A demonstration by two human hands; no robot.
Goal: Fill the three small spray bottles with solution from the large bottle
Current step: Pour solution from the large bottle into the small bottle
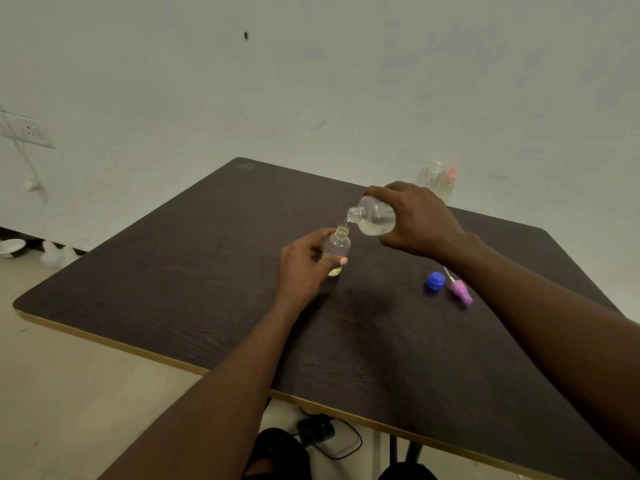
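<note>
Tilting over the dark tabletop, the large bottle is lying in the right hand, whose fingers are wrapping its round body from above. It looks like light, part-full clear plastic, probably slick when wet, so the wide belly is the sound hold. Its open neck is hanging just above the mouth of the small spray bottle, which is standing upright with the left hand clasping its sides — thumb in front. The blue cap and purple spray head are lying to the right.
</note>
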